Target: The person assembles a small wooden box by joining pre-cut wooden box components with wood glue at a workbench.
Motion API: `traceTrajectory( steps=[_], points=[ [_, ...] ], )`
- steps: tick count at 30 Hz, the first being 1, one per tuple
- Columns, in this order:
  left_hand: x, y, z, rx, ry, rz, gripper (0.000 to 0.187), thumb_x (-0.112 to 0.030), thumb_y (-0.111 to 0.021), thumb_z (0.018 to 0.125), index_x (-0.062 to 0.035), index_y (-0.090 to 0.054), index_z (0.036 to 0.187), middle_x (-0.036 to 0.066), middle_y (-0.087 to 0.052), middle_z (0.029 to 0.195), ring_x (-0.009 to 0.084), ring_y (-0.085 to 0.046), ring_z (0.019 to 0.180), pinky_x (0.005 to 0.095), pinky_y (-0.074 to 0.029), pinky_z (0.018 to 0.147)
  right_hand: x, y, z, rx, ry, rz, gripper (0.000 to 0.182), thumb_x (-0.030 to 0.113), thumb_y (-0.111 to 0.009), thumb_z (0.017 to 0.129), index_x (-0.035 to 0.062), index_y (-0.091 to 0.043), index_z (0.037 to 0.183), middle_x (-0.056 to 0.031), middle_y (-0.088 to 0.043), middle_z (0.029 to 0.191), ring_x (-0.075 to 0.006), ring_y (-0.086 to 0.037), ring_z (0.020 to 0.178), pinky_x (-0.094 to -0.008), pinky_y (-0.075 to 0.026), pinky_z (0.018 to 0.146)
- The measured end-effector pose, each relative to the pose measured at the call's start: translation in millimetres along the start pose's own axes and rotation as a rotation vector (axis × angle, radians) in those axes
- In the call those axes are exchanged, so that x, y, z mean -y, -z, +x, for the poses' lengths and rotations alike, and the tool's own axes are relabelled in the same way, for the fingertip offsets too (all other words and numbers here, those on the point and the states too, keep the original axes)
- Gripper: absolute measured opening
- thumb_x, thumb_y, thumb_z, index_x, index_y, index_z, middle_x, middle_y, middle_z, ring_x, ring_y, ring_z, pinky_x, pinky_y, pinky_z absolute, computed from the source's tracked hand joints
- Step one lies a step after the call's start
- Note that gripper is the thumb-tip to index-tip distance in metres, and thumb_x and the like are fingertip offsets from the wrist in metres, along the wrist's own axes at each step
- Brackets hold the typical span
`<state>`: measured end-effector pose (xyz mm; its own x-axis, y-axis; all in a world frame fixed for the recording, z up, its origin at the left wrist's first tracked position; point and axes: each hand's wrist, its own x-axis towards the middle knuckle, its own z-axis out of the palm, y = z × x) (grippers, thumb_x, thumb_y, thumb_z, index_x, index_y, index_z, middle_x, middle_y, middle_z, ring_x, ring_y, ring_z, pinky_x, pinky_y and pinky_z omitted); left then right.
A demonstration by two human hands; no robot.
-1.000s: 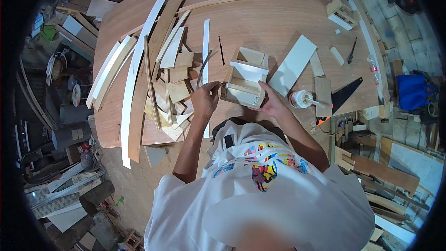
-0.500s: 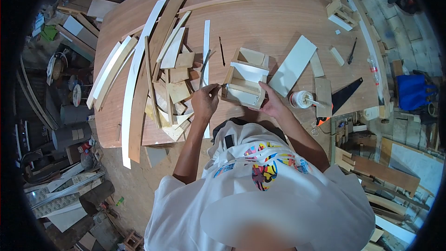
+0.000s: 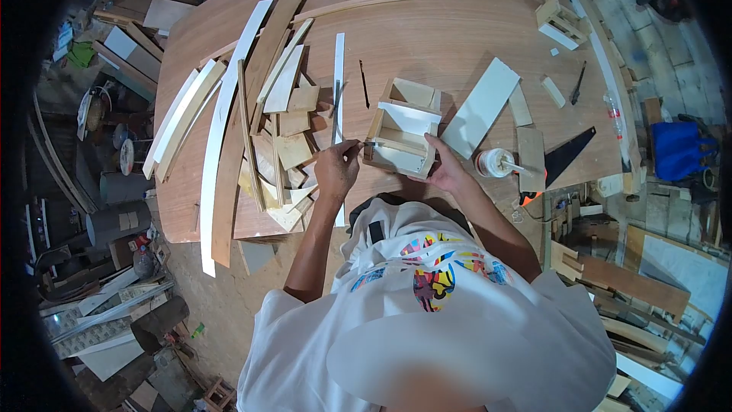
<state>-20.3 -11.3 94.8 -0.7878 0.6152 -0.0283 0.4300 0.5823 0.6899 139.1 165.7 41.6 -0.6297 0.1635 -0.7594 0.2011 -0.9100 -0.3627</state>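
A small wooden box (image 3: 400,149) with white inner faces and open compartments rests on the brown table (image 3: 457,23). My right hand (image 3: 446,168) grips its right near corner, thumb on the upper edge. Beside the box's left side is my left hand (image 3: 339,168), its fingers pinched together round a thin dark tool (image 3: 336,112) that points away from me over a narrow white strip (image 3: 340,53). Whatever else the fingertips hold is too small to tell. Right of the box stand a white board (image 3: 483,107) and an open glue jar (image 3: 495,162) with a stick in it.
Wood offcuts (image 3: 293,149) and long strips (image 3: 229,122) lie on the left. Over on the right are a handsaw (image 3: 568,156), a dark tool (image 3: 579,84), a plastic bottle (image 3: 612,114) and a second small wooden frame (image 3: 563,23). A thin black rod (image 3: 364,84) lies beyond the box.
The thin dark tool by my left hand has swung slightly and stands more upright in view. My left fingertips have shifted slightly away from the box's left side. My right hand and the box have stayed put.
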Motion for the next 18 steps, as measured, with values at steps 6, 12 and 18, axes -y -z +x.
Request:
traceTrajectory(
  steps=[6, 12, 18],
  points=[
    [10, -7, 1, -0.003, 0.093, -0.143, 0.020, -0.022, -0.064, 0.080, -0.0051, -0.070, 0.089, 0.014, -0.063, 0.064, 0.0224, -0.061, 0.053, 0.0302, -0.045, 0.052, -2, 2, 3, -0.015, -0.007, 0.013, 0.070, 0.048, -0.064, 0.076, 0.0118, -0.039, 0.130, -0.0152, -0.047, 0.124, -0.0333, -0.050, 0.110, -0.0505, -0.046, 0.086],
    [-2, -9, -17, -0.130, 0.087, -0.238, 0.025, -0.024, -0.064, 0.082, -0.0012, -0.069, 0.094, 0.011, -0.061, 0.055, 0.0096, -0.054, 0.045, 0.0251, -0.042, 0.046, -3, 5, 7, -0.026, -0.025, 0.030, 0.071, 0.048, -0.065, 0.075, 0.0109, -0.039, 0.130, -0.0148, -0.047, 0.123, -0.0333, -0.050, 0.110, -0.0506, -0.046, 0.086],
    [-1, -27, -37, -0.234, 0.056, -0.345, 0.021, -0.017, -0.062, 0.085, -0.0022, -0.068, 0.099, 0.010, -0.064, 0.059, 0.0048, -0.051, 0.046, 0.0221, -0.041, 0.045, -2, 2, 5, -0.020, -0.017, 0.014, 0.071, 0.048, -0.064, 0.076, 0.0106, -0.038, 0.130, -0.0147, -0.047, 0.124, -0.0324, -0.050, 0.111, -0.0504, -0.045, 0.087]
  ],
)
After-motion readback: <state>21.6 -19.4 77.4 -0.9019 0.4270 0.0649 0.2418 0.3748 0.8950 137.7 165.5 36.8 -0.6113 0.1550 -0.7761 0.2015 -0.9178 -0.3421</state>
